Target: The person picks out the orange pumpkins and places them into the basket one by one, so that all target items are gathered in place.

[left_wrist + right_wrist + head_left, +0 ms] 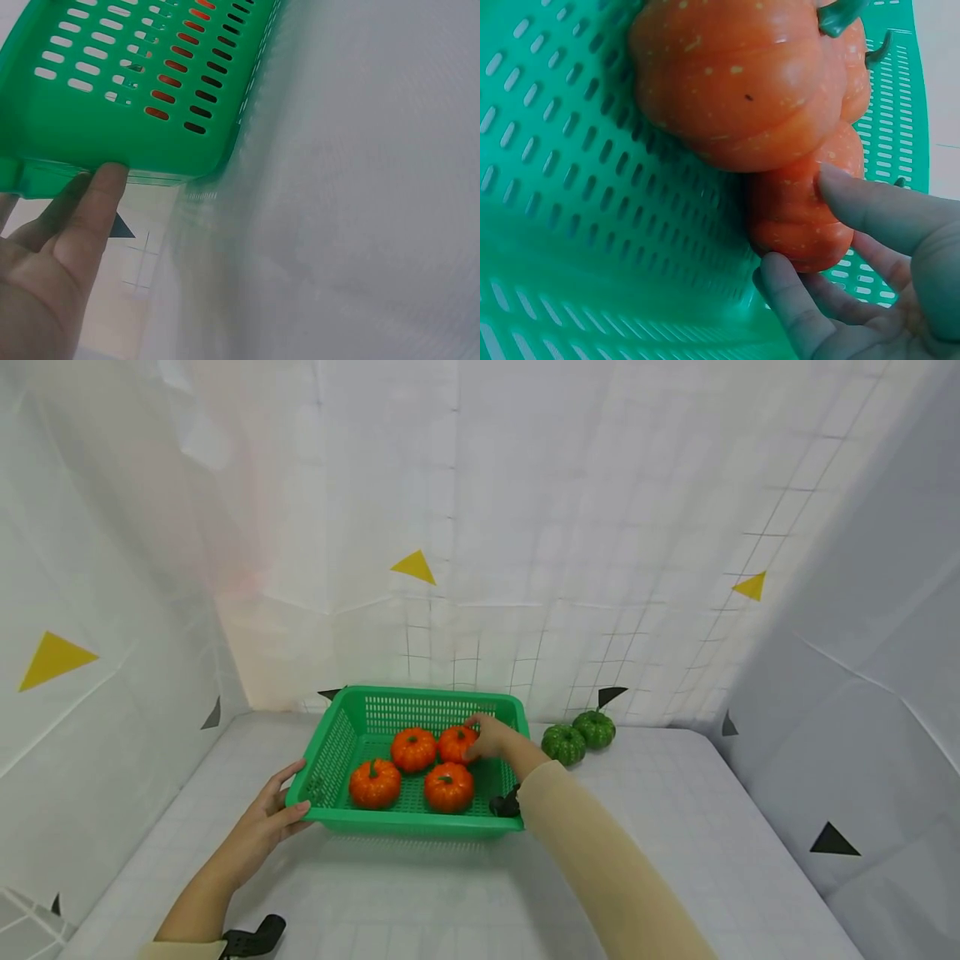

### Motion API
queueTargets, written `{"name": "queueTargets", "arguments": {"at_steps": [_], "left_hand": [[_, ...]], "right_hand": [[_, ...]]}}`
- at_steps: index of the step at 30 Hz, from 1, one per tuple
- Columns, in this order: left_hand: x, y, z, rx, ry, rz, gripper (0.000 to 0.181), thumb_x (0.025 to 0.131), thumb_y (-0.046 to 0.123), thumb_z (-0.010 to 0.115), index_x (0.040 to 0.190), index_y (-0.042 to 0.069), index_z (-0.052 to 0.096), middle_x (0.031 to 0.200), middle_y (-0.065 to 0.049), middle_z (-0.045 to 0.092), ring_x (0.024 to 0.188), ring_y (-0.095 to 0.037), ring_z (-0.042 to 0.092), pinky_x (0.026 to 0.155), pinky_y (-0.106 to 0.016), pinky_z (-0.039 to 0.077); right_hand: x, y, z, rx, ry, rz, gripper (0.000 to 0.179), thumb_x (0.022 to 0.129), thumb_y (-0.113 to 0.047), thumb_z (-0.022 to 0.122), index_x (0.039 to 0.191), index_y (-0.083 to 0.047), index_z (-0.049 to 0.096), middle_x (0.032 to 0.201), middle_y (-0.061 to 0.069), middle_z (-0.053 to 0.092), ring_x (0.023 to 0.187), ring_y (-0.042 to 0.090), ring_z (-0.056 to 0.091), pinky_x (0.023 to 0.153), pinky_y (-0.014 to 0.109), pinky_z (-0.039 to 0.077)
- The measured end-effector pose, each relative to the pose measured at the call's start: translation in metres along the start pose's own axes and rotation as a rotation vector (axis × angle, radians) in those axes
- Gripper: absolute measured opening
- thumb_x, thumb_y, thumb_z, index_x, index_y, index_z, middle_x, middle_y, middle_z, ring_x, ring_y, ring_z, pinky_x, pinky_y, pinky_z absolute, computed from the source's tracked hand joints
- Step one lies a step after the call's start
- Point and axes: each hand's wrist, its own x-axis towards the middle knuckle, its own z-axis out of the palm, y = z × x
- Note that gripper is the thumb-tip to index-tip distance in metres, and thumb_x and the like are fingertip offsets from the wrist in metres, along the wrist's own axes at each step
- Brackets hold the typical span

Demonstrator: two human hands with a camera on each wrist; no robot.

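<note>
A green plastic basket (420, 825) holds several small orange pumpkins, among them a front left pumpkin (375, 785), a front right pumpkin (449, 789) and a back left pumpkin (413, 750). My left hand (258, 827) grips the basket's front left corner; in the left wrist view, this hand's (52, 270) fingers meet the rim. Inside the basket, my right hand (497, 740) holds the back right pumpkin (454, 745). The right wrist view has thumb and fingers of the hand (900, 292) around that pumpkin (802, 214), below a larger-looking pumpkin (727, 82).
Two green pumpkins, a nearer one (563, 745) and a farther one (595, 728), sit on the white table (645, 827) just right of the basket. White sheeting (480, 527) with yellow and black triangles encloses the back and sides.
</note>
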Motion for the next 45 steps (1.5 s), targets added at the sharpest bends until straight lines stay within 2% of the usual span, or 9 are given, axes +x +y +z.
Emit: {"name": "queueTargets", "arguments": {"at_steps": [12,19,25,30,37,45], "left_hand": [[0.000,0.000,0.001,0.001,0.001,-0.010,0.073,0.104,0.015,0.054,0.161,0.017,0.009,0.150,-0.032,0.028,0.116,-0.007,0.056,0.095,-0.023,0.051],[0.000,0.000,0.002,0.002,-0.001,-0.003,0.073,0.104,0.016,0.054,0.161,0.016,0.008,0.150,-0.032,0.029,0.115,-0.007,0.056,0.095,-0.023,0.051],[0.000,0.000,0.002,-0.003,-0.003,-0.005,0.073,0.105,0.016,0.054,0.161,0.017,0.008,0.150,-0.032,0.029,0.116,-0.006,0.056,0.095,-0.023,0.051],[-0.001,0.001,0.001,-0.005,-0.002,0.003,0.072,0.105,0.014,0.053,0.161,0.016,0.008,0.147,-0.033,0.031,0.115,-0.008,0.057,0.094,-0.022,0.051],[0.000,0.001,0.002,-0.004,-0.003,-0.002,0.072,0.105,0.014,0.053,0.161,0.015,0.008,0.150,-0.033,0.028,0.117,-0.007,0.056,0.095,-0.023,0.051],[0.000,0.002,0.002,-0.011,-0.002,0.000,0.072,0.105,0.014,0.053,0.161,0.015,0.008,0.149,-0.032,0.029,0.116,-0.008,0.057,0.095,-0.023,0.051]], "right_hand": [[0.001,0.002,0.001,-0.015,0.014,-0.002,0.062,0.086,-0.008,0.079,0.140,-0.009,0.051,0.141,0.019,0.051,0.123,0.032,0.050,0.107,0.047,0.043],[0.003,0.002,-0.002,0.022,-0.002,0.012,0.060,0.085,-0.006,0.079,0.140,-0.008,0.053,0.138,0.018,0.053,0.114,0.028,0.055,0.098,0.042,0.051],[-0.002,-0.003,-0.011,-0.046,0.033,-0.030,0.055,0.088,-0.014,0.078,0.138,-0.010,0.056,0.135,0.016,0.055,0.108,0.027,0.059,0.090,0.041,0.054],[-0.016,-0.012,-0.026,-0.036,0.052,-0.089,0.052,0.091,-0.018,0.075,0.139,-0.010,0.056,0.136,0.019,0.054,0.113,0.033,0.060,0.090,0.043,0.055],[-0.053,-0.028,-0.048,-0.077,0.005,-0.138,0.055,0.094,-0.026,0.071,0.143,-0.010,0.053,0.146,0.020,0.048,0.131,0.037,0.047,0.102,0.051,0.047],[-0.076,-0.027,-0.059,-0.116,0.010,-0.162,0.053,0.095,-0.024,0.071,0.143,-0.013,0.053,0.147,0.021,0.047,0.132,0.039,0.047,0.104,0.056,0.044]]}}
